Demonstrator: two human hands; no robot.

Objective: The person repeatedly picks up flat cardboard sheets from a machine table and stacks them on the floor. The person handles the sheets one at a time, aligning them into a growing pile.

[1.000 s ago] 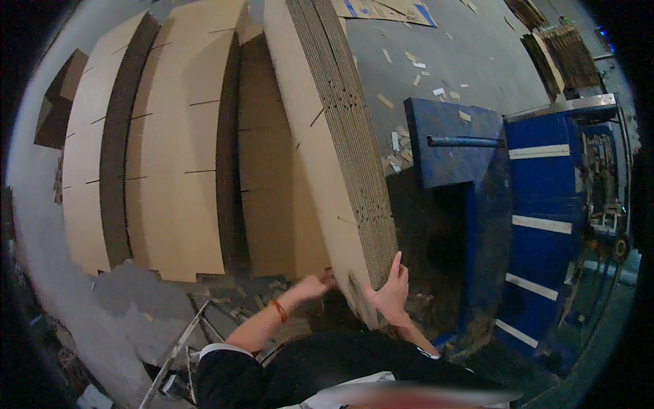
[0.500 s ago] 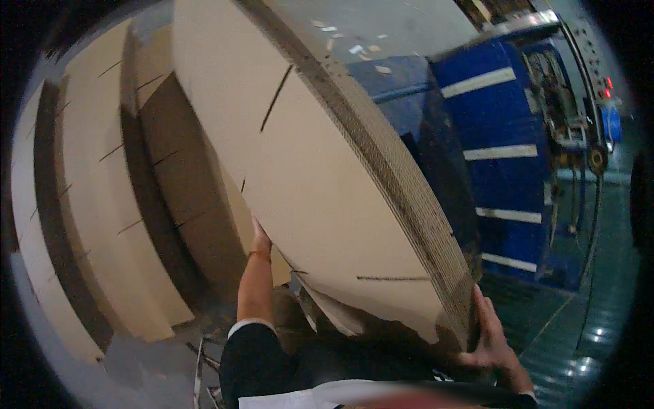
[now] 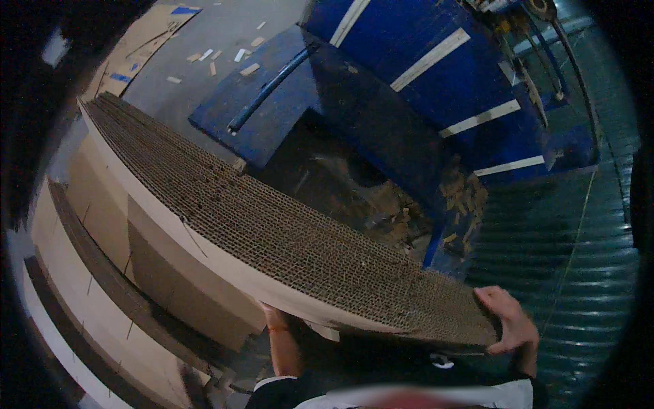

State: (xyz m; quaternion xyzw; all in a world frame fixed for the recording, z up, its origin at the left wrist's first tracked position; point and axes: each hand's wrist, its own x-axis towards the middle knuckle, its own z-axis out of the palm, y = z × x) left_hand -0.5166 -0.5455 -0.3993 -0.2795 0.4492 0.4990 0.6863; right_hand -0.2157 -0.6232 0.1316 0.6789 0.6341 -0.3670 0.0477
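A thick stack of corrugated cardboard sheets (image 3: 300,249) stretches across the view from far left to near right. It is tilted so its fluted edges face up, with one pale flat side toward the lower left. My right hand (image 3: 509,319) grips the near right end, fingers over the top edge and thumb low on the end. Against the lower side of the pale face, my left hand (image 3: 274,319) bears the stack; its fingers are mostly hidden by the cardboard.
More cardboard stacks (image 3: 102,266) stand at the left. Beyond the held stack is a blue machine (image 3: 436,88) with white strips, and cardboard scraps (image 3: 402,218) lie in its opening. A blue bar (image 3: 272,88) crosses its panel. Green corrugated sheeting (image 3: 579,273) lies at the right.
The held stack has turned from its broad pale face showing to its fluted edges showing, and its far end has swung left. My view has shifted, bringing the machine's opening into sight.
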